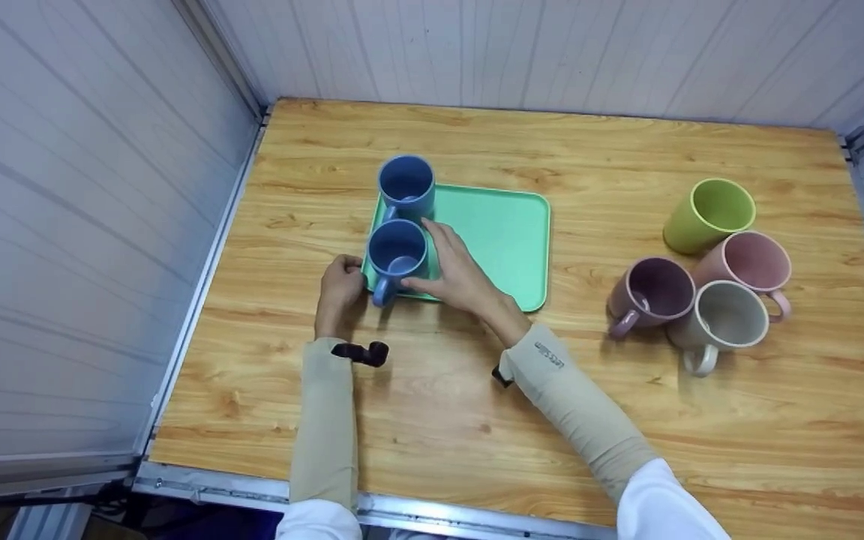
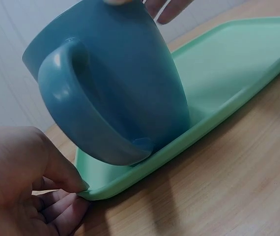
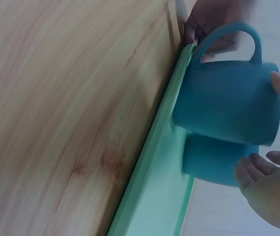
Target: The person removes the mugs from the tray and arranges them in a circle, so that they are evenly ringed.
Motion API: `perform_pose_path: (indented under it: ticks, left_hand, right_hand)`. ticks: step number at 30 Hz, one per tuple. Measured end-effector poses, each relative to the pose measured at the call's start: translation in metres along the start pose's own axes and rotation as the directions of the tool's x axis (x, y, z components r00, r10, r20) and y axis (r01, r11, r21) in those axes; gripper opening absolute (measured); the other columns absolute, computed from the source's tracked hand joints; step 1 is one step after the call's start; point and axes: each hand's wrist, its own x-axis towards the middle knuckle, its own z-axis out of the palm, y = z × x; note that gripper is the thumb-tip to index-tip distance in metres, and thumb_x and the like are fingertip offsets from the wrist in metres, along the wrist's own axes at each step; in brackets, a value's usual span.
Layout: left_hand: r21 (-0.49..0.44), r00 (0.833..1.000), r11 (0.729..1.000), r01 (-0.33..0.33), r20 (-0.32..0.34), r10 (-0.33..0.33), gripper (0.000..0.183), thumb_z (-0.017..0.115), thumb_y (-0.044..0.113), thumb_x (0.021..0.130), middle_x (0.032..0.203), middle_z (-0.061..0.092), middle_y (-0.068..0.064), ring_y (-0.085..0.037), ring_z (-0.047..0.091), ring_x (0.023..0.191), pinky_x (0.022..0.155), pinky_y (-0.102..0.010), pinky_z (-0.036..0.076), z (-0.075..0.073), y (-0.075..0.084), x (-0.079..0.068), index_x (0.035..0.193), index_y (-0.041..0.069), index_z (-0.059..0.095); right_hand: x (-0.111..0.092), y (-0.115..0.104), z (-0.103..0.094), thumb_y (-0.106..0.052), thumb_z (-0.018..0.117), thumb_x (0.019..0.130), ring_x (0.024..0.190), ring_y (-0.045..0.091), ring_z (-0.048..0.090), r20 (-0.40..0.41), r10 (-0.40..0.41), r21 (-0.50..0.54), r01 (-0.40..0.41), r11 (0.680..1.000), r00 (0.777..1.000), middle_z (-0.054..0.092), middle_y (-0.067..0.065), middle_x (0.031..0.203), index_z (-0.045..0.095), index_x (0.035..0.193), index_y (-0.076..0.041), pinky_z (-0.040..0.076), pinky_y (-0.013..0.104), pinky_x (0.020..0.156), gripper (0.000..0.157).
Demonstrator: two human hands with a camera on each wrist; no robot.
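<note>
Two blue mugs stand upright along the left side of a green tray [image 1: 507,247], the far mug [image 1: 406,184] directly behind the near mug [image 1: 397,255]. The near mug's handle [image 2: 88,108] points toward the front. My left hand [image 1: 342,285] pinches the tray's front left corner, thumb on top and fingers beneath, as the left wrist view shows. Beside the near mug is my right hand [image 1: 462,274], its thumb touching the mug close to the rim. The other fingers [image 3: 255,169] of that hand are spread away from the mug's wall.
Farther right on the wooden table [image 1: 432,420] stand a yellow-green mug [image 1: 691,225], a pink mug [image 1: 724,262], a purple mug [image 1: 638,300] and a grey-white mug [image 1: 691,322], grouped close together. Pale panels [image 1: 87,225] wall the table at the left, back and right.
</note>
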Motion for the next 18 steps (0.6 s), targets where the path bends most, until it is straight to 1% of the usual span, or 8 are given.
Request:
perform_pose_path:
  ticks: [6,10,14,18]
  left_hand:
    - [-0.018,1.0,1.0,0.006,-0.001,-0.006,0.031,0.039,0.006,0.091,0.102,0.05,-0.008,-0.021,0.047,0.096,0.082,-0.028,0.038,0.0,0.0,0.0,0.116,0.0,0.055]
    - [-0.017,1.0,1.0,0.008,-0.001,-0.008,0.031,0.039,0.006,0.09,0.102,0.05,-0.008,-0.021,0.047,0.096,0.081,-0.028,0.038,-0.001,0.001,0.0,0.116,0.0,0.055]
    - [0.005,1.0,1.0,0.006,0.003,-0.006,0.032,0.039,0.007,0.091,0.102,0.05,-0.008,-0.02,0.046,0.096,0.081,-0.027,0.037,-0.001,0.001,0.0,0.117,0.0,0.055]
    - [0.013,1.0,1.0,0.01,0.003,-0.01,0.031,0.039,0.008,0.091,0.102,0.05,-0.008,-0.02,0.046,0.095,0.08,-0.028,0.037,-0.001,0.002,0.0,0.117,0.0,0.055]
  right_hand:
    - [0.007,-0.003,0.007,-0.043,0.075,0.079,0.141,0.023,0.026,0.03,0.012,0.05,-0.013,0.999,0.999,0.025,0.013,0.154,0.012,0.153,-0.007,0.026,0.04,0.114,0.103]
    - [0.011,-0.006,0.008,-0.045,0.074,0.079,0.143,0.025,0.021,0.061,0.019,0.042,-0.022,0.999,0.998,0.019,0.014,0.156,0.009,0.154,-0.008,0.024,0.041,0.115,0.106]
    - [0.015,-0.007,0.009,-0.046,0.074,0.078,0.144,0.024,0.02,0.088,0.032,0.045,-0.036,0.998,0.996,0.017,0.013,0.157,0.008,0.154,-0.008,0.023,0.041,0.116,0.108]
    - [0.017,-0.007,0.008,-0.045,0.076,0.077,0.143,0.022,0.024,0.092,0.037,0.066,-0.043,0.997,0.995,0.019,0.011,0.157,0.012,0.153,-0.007,0.024,0.04,0.115,0.106]
